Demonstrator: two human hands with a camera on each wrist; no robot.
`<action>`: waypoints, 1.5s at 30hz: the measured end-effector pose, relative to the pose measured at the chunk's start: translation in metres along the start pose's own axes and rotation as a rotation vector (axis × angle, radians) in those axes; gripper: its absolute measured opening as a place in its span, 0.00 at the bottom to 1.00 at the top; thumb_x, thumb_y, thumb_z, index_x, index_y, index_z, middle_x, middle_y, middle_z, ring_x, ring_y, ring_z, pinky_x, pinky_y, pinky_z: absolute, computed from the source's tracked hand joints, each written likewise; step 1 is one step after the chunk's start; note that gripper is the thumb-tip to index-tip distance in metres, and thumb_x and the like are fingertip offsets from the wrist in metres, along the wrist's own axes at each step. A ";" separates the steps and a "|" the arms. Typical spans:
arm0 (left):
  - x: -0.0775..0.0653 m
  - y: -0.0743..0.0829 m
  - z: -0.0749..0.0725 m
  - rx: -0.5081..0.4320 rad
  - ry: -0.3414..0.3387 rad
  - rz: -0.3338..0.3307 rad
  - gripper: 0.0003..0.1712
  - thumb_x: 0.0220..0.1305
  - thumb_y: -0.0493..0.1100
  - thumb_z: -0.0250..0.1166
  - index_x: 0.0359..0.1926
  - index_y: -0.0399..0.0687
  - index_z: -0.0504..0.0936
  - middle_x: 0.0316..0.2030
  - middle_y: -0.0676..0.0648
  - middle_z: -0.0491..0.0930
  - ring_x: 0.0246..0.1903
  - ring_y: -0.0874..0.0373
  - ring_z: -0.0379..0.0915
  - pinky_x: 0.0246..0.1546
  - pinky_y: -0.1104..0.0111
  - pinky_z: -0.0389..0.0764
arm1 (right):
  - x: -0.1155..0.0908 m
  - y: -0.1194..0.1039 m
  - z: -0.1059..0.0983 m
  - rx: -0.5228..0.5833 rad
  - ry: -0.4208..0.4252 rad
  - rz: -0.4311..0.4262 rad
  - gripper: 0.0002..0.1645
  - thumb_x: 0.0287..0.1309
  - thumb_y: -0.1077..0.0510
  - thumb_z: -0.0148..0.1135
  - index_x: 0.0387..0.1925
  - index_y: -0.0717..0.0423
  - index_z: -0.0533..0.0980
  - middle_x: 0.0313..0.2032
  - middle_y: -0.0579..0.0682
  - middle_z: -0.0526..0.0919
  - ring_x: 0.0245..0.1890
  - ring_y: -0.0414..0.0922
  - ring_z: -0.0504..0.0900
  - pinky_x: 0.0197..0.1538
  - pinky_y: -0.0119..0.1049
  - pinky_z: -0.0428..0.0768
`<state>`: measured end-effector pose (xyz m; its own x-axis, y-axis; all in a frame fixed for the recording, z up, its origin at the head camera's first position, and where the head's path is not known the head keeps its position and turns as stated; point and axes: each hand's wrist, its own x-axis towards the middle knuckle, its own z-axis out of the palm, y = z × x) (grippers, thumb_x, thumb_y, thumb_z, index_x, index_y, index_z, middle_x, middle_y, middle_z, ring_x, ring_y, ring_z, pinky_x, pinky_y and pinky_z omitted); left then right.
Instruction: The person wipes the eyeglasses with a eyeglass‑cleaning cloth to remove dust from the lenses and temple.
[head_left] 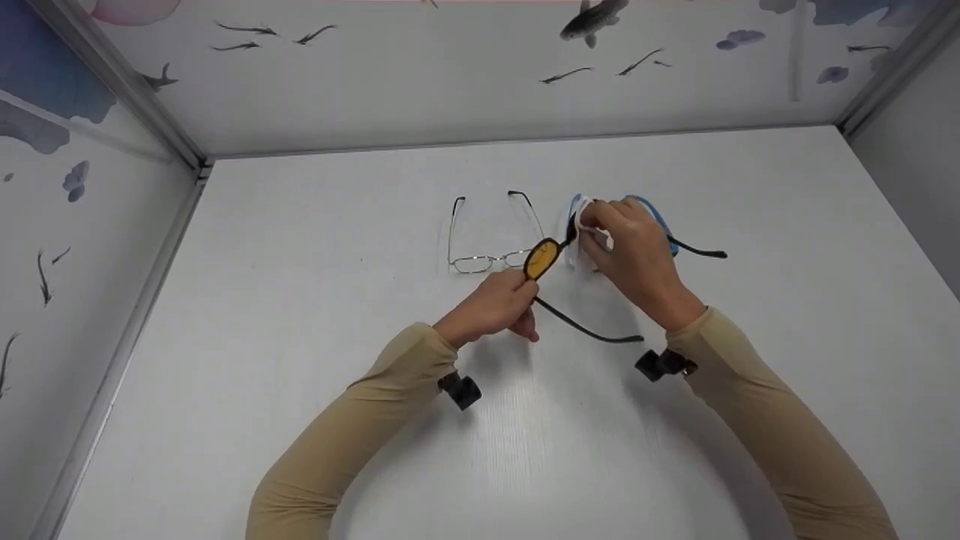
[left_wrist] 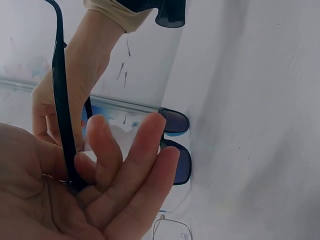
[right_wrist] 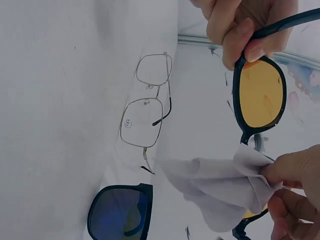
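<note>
The yellow glasses are up off the counter, between the two hands. The left hand pinches the frame at one outer corner, by the hinge; its other fingers reach out without holding anything. The right hand grips a white cloth folded around the other lens, a sliver of which shows beneath it.

The likeliest trouble is twisting: each hand has one end, so a hard pull or turn from the right could strain the thin bridge or the hinge. A light pinch could also let the frame slip if the cloth drags on it. A left fingertip sits right at the near lens's edge and could leave a smudge there.

Below, the wire glasses and the sunglasses stand close by on the counter, temples open. If the hands dip, the loose cloth or a swinging temple could knock either pair; the wire one looks easier to bend.
</note>
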<state>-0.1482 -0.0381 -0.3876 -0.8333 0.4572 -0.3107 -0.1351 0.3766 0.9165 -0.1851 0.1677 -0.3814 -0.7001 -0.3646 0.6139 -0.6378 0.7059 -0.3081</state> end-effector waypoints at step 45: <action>-0.010 -0.022 -0.054 0.290 0.114 0.105 0.18 0.76 0.38 0.42 0.45 0.28 0.74 0.17 0.48 0.77 0.25 0.42 0.78 0.20 0.72 0.65 | 0.014 -0.001 -0.118 0.395 -0.001 0.394 0.18 0.57 0.69 0.63 0.50 0.64 0.81 0.39 0.44 0.84 0.36 0.41 0.78 0.38 0.26 0.71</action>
<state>-0.1655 -0.0943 -0.3913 -0.8913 0.4191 -0.1729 0.0995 0.5530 0.8272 -0.1564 0.2332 -0.2866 -0.9103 -0.1192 0.3965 -0.3991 0.5075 -0.7636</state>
